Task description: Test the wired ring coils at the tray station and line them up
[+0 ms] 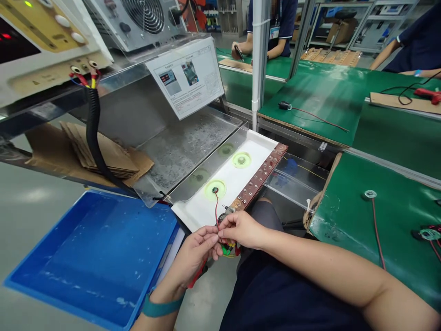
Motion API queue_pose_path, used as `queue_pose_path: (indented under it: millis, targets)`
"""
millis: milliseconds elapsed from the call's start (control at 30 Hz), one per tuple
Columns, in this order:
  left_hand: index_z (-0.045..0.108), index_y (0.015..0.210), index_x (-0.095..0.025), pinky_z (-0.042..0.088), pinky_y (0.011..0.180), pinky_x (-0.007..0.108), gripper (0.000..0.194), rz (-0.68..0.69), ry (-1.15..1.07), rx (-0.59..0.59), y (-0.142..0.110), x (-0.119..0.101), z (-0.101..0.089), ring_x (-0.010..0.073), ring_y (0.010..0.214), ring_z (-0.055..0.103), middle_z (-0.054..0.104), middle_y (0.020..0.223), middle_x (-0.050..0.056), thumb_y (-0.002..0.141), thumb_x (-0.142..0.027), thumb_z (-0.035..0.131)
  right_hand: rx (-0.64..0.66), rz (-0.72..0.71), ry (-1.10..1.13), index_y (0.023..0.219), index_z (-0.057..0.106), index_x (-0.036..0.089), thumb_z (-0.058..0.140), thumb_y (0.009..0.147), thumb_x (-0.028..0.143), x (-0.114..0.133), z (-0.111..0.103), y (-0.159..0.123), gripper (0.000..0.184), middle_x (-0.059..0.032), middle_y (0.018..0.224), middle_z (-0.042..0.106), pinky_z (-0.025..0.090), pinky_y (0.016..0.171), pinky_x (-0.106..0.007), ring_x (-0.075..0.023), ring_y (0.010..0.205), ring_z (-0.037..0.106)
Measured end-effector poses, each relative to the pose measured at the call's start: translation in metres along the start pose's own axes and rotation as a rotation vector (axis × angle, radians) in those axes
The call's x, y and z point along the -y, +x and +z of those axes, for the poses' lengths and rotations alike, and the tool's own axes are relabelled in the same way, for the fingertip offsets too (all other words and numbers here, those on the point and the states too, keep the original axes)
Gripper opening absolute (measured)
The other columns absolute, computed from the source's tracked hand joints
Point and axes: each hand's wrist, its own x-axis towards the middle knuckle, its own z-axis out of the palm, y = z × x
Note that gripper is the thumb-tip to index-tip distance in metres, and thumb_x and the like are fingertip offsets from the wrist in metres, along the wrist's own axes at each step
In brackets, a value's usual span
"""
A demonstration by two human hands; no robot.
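Observation:
A small round motor (pixel 215 190) sits in a pale yellow-green ring (pixel 208 195) on a white board (pixel 234 179). Its red wire (pixel 217 211) runs down towards my fingers. My left hand (pixel 201 248) pinches the wire near its end, thumb against forefinger. Right beside it, my right hand (pixel 243 230) also pinches the wire, the fingertips of both hands almost touching. The exact wire ends are hidden by my fingers. Just beyond and under my hands are clips with green and yellow parts (pixel 228 249), partly covered. A second ring (pixel 241 160) lies farther along the board.
A brown strip with metal studs (pixel 258 179) edges the board. A blue tray (pixel 93 253) is at left, below folded cardboard (pixel 103 156) and a thick black cable (pixel 93 128). Wired motors (pixel 370 195) lie on green mats at right. Co-workers (pixel 275 32) sit behind a white pole (pixel 255 69).

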Motion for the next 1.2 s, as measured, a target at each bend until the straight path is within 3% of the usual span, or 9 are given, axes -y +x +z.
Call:
queue_pose_path:
  millis: [67, 233, 433, 633, 867, 1033, 1200]
  targets:
    - [0.064, 0.089, -0.014, 0.045, 0.051, 0.018, 0.045, -0.029, -0.085, 0.018, 0.004, 0.002, -0.001, 0.0103, 0.053, 0.056, 0.065, 0.061, 0.003, 0.069, -0.045, 0.088, 0.002, -0.025, -0.004, 0.071, 0.065, 0.014, 0.076, 0.069, 0.020, 0.000, 0.002, 0.001, 0.013, 0.0036, 0.057, 0.062, 0.043, 0.055, -0.020, -0.0080, 0.053, 0.055]
    - [0.064, 0.082, -0.012, 0.040, 0.046, 0.014, 0.047, -0.087, -0.136, 0.037, 0.008, -0.002, -0.008, 0.0047, 0.048, 0.049, 0.063, 0.065, 0.002, 0.059, -0.039, 0.095, 0.036, -0.018, 0.011, 0.071, 0.069, 0.014, 0.076, 0.066, 0.020, 0.000, 0.002, 0.003, 0.011, 0.0022, 0.060, 0.065, 0.043, 0.059, -0.021, -0.0087, 0.057, 0.057]
    - [0.067, 0.086, -0.012, 0.029, 0.042, 0.013, 0.044, -0.139, -0.061, 0.169, 0.009, -0.009, -0.014, 0.0032, 0.044, 0.040, 0.054, 0.055, -0.003, 0.065, -0.041, 0.092, -0.005, -0.059, -0.044, 0.072, 0.071, 0.013, 0.075, 0.068, 0.011, -0.001, 0.002, 0.004, 0.006, 0.0031, 0.063, 0.065, 0.043, 0.062, -0.021, -0.0078, 0.059, 0.056]
    - [0.061, 0.080, -0.014, 0.031, 0.044, 0.016, 0.045, -0.122, -0.023, 0.151, 0.008, -0.011, -0.013, 0.0050, 0.047, 0.042, 0.059, 0.060, 0.000, 0.065, -0.044, 0.090, 0.011, -0.113, -0.027, 0.077, 0.067, 0.015, 0.071, 0.077, 0.014, -0.004, 0.007, 0.001, 0.004, 0.0042, 0.060, 0.062, 0.045, 0.062, -0.022, -0.0098, 0.059, 0.058]
    - [0.062, 0.090, -0.016, 0.039, 0.051, 0.020, 0.046, 0.051, 0.234, 0.003, 0.007, -0.004, -0.013, 0.0103, 0.053, 0.050, 0.060, 0.059, -0.001, 0.071, -0.051, 0.083, -0.129, -0.217, -0.367, 0.081, 0.069, 0.015, 0.067, 0.083, 0.016, -0.011, -0.003, -0.029, 0.003, 0.0027, 0.070, 0.062, 0.040, 0.059, -0.020, -0.0093, 0.064, 0.055]
    - [0.062, 0.087, -0.016, 0.042, 0.058, 0.023, 0.037, 0.044, 0.322, 0.054, 0.008, -0.006, -0.015, 0.0109, 0.057, 0.053, 0.063, 0.065, 0.000, 0.077, -0.047, 0.078, -0.125, -0.282, -0.495, 0.079, 0.070, 0.015, 0.066, 0.085, 0.014, -0.020, -0.008, -0.043, 0.007, 0.0021, 0.070, 0.063, 0.041, 0.062, -0.020, -0.0094, 0.064, 0.057]
    - [0.058, 0.083, -0.017, 0.039, 0.055, 0.022, 0.035, 0.070, 0.294, 0.050, 0.009, -0.005, -0.012, 0.0103, 0.053, 0.049, 0.061, 0.060, -0.002, 0.078, -0.047, 0.076, -0.089, -0.298, -0.658, 0.083, 0.074, 0.017, 0.067, 0.083, 0.015, -0.025, 0.001, -0.029, 0.007, 0.0004, 0.076, 0.069, 0.041, 0.065, -0.020, -0.0111, 0.069, 0.060]
